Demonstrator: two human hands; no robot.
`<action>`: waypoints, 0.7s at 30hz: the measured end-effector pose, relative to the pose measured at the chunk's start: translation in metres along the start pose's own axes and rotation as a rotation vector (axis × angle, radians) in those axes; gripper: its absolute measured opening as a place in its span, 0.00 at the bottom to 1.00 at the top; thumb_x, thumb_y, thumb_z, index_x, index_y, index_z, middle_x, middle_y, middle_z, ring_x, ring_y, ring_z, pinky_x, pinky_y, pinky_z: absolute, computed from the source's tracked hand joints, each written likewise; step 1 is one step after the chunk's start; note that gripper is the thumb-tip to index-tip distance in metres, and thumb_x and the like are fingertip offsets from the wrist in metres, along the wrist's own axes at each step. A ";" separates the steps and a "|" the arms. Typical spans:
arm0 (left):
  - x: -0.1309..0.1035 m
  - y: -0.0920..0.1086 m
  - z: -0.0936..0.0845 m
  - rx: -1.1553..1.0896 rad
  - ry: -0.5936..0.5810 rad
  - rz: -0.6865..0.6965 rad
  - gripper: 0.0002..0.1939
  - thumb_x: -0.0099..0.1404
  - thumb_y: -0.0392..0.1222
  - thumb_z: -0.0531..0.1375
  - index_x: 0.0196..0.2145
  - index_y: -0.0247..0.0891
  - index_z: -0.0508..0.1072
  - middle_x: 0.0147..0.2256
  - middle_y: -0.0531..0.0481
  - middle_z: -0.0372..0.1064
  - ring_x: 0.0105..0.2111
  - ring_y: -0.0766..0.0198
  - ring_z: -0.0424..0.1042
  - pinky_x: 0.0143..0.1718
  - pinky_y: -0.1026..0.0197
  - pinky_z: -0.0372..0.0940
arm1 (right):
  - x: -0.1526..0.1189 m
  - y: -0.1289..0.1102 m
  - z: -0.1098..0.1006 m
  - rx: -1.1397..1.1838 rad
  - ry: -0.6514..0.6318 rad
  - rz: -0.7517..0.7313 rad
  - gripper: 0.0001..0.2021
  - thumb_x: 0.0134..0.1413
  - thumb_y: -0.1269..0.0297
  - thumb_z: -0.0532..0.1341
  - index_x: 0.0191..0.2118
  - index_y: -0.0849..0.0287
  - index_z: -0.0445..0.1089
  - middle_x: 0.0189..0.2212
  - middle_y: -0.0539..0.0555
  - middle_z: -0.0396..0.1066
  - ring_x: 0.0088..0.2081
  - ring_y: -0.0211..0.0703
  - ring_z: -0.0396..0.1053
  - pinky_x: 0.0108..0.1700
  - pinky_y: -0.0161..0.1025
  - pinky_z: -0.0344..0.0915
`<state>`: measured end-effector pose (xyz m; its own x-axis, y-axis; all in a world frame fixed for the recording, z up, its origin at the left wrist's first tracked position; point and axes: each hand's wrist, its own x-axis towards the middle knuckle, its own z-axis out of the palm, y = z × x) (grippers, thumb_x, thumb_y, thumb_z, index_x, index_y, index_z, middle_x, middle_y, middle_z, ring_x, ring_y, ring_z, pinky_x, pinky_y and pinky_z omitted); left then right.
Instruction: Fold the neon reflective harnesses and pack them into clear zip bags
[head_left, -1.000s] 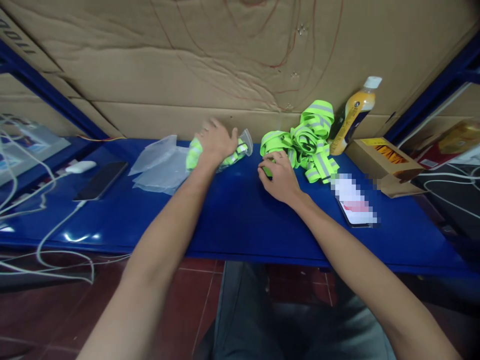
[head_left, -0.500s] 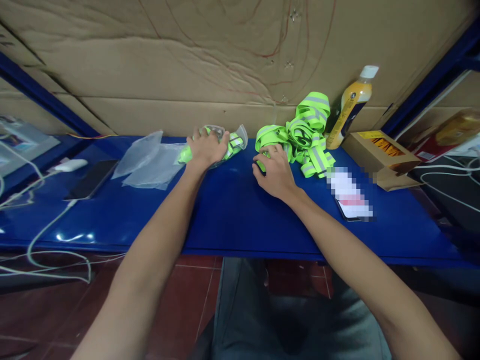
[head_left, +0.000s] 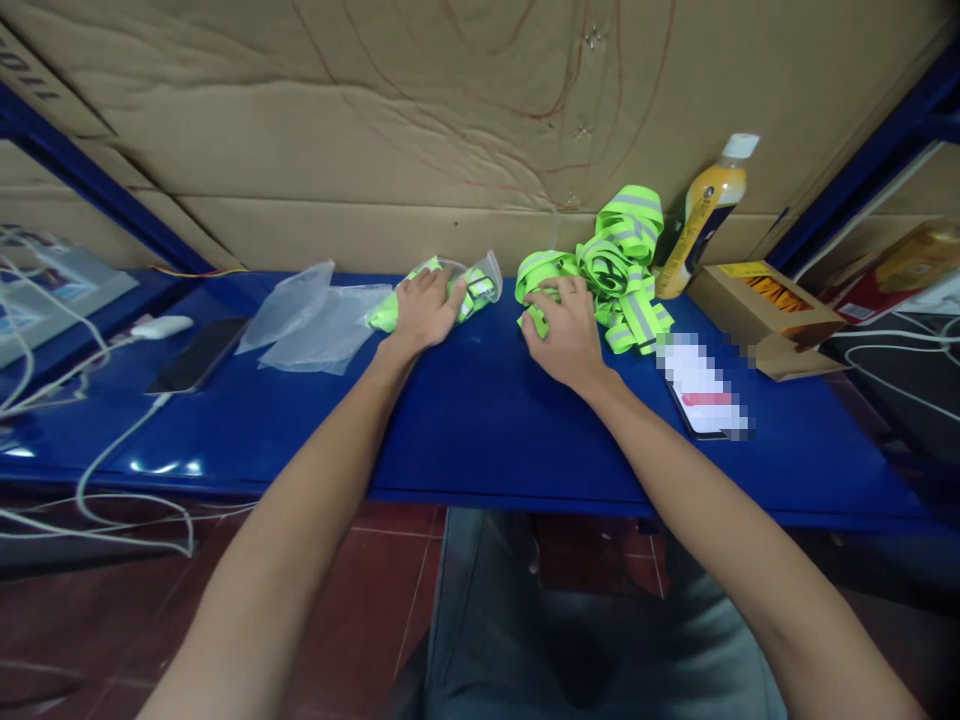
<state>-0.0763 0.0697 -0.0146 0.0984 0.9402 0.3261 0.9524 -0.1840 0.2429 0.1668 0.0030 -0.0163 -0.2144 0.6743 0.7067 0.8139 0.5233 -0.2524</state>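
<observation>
My left hand [head_left: 426,308] lies on top of a clear plastic bag [head_left: 489,280] packed with neon-yellow reflective strap, palm down, fingers laid over it and thumb out to the right. My right hand [head_left: 566,330] rests at the front of a rolled neon-yellow reflective strap [head_left: 544,265], its fingers spread and slightly bent, touching the roll. Behind and to the right of that hand, more looped straps [head_left: 626,240] with grey stripes are heaped against the cardboard. Two flat clear plastic bags [head_left: 322,330] lie left of the packed one.
A phone [head_left: 701,385] with a lit, blurred screen lies right of my right arm. Behind it stand a yellow drink bottle [head_left: 705,215] and an open cardboard box [head_left: 780,320] of orange packets. Leftward are a dark phone [head_left: 196,358] and white cables [head_left: 112,440] on the blue table [head_left: 487,420].
The whole view has shifted slightly, so things sit a little further right. My left hand's fingers are closer together on the packed bag. My right hand stays at the rolled strap.
</observation>
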 end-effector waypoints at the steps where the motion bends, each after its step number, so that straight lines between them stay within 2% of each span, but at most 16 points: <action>1: -0.003 0.000 0.001 -0.018 0.042 -0.001 0.35 0.79 0.57 0.40 0.73 0.36 0.63 0.71 0.35 0.63 0.74 0.45 0.56 0.73 0.41 0.48 | 0.002 0.004 -0.003 -0.013 0.031 0.017 0.13 0.68 0.64 0.60 0.51 0.60 0.79 0.56 0.66 0.72 0.60 0.63 0.64 0.62 0.59 0.64; 3: -0.008 0.002 0.002 -0.052 0.134 -0.005 0.36 0.78 0.58 0.43 0.74 0.36 0.62 0.73 0.35 0.58 0.76 0.44 0.51 0.75 0.38 0.44 | 0.005 0.012 -0.008 -0.032 0.071 0.045 0.17 0.68 0.61 0.61 0.56 0.62 0.76 0.59 0.68 0.69 0.61 0.65 0.63 0.64 0.61 0.63; 5: -0.013 0.005 -0.001 -0.085 0.222 0.017 0.36 0.77 0.59 0.45 0.73 0.36 0.62 0.75 0.34 0.55 0.77 0.43 0.48 0.76 0.36 0.38 | 0.007 0.017 -0.011 -0.050 0.059 0.059 0.20 0.69 0.58 0.61 0.59 0.64 0.74 0.59 0.71 0.69 0.62 0.68 0.63 0.65 0.63 0.62; 7: -0.016 0.009 -0.008 -0.107 0.285 0.053 0.35 0.77 0.59 0.47 0.72 0.37 0.64 0.75 0.34 0.55 0.78 0.43 0.44 0.76 0.34 0.34 | 0.006 0.018 -0.010 -0.084 -0.010 0.066 0.24 0.68 0.53 0.63 0.59 0.67 0.73 0.56 0.73 0.70 0.60 0.70 0.64 0.64 0.66 0.62; 9: -0.018 0.015 -0.014 -0.131 0.313 0.085 0.33 0.77 0.58 0.48 0.70 0.39 0.67 0.73 0.35 0.58 0.78 0.43 0.44 0.77 0.33 0.32 | 0.004 0.015 -0.007 -0.147 -0.113 0.059 0.31 0.63 0.47 0.68 0.58 0.71 0.72 0.51 0.76 0.73 0.57 0.74 0.66 0.61 0.68 0.63; 11: -0.019 0.022 -0.018 -0.167 0.313 0.107 0.31 0.77 0.57 0.48 0.68 0.39 0.69 0.71 0.35 0.62 0.77 0.42 0.46 0.77 0.32 0.34 | 0.002 0.012 -0.002 -0.215 -0.187 0.039 0.32 0.60 0.50 0.71 0.58 0.73 0.72 0.48 0.77 0.74 0.55 0.74 0.68 0.59 0.68 0.65; 13: -0.019 0.028 -0.018 -0.202 0.311 0.129 0.29 0.77 0.57 0.49 0.65 0.38 0.72 0.68 0.34 0.66 0.75 0.39 0.50 0.76 0.32 0.39 | 0.002 0.012 0.002 -0.218 -0.193 0.056 0.21 0.63 0.62 0.67 0.56 0.69 0.74 0.46 0.75 0.76 0.51 0.70 0.72 0.56 0.63 0.68; 15: -0.018 0.033 -0.016 -0.226 0.320 0.175 0.28 0.77 0.56 0.49 0.62 0.38 0.74 0.65 0.34 0.70 0.72 0.39 0.55 0.75 0.33 0.45 | 0.004 0.017 0.002 -0.125 -0.145 0.134 0.14 0.63 0.71 0.61 0.52 0.66 0.77 0.45 0.71 0.78 0.46 0.64 0.75 0.52 0.58 0.71; 16: -0.018 0.036 -0.016 -0.237 0.323 0.213 0.26 0.77 0.55 0.50 0.62 0.39 0.74 0.63 0.35 0.71 0.71 0.40 0.58 0.74 0.34 0.49 | 0.005 0.021 0.001 -0.052 -0.107 0.184 0.14 0.63 0.71 0.60 0.50 0.65 0.78 0.44 0.69 0.79 0.45 0.63 0.76 0.52 0.57 0.71; 19: -0.018 0.048 -0.016 -0.283 0.297 0.388 0.25 0.75 0.48 0.53 0.64 0.38 0.72 0.63 0.38 0.71 0.69 0.44 0.62 0.74 0.38 0.53 | 0.014 0.036 -0.008 0.223 0.073 0.321 0.12 0.63 0.60 0.62 0.44 0.61 0.79 0.41 0.64 0.81 0.43 0.60 0.77 0.54 0.57 0.72; 21: -0.021 0.058 -0.018 -0.309 0.259 0.522 0.30 0.72 0.47 0.57 0.69 0.37 0.66 0.68 0.37 0.66 0.71 0.43 0.59 0.75 0.38 0.51 | 0.021 0.044 -0.014 0.471 0.211 0.387 0.16 0.63 0.48 0.63 0.39 0.57 0.77 0.38 0.59 0.81 0.42 0.55 0.76 0.53 0.54 0.73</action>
<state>-0.0281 0.0344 0.0098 0.4152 0.6130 0.6721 0.6680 -0.7070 0.2322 0.2060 0.0327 -0.0032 0.1971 0.7683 0.6090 0.4769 0.4675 -0.7443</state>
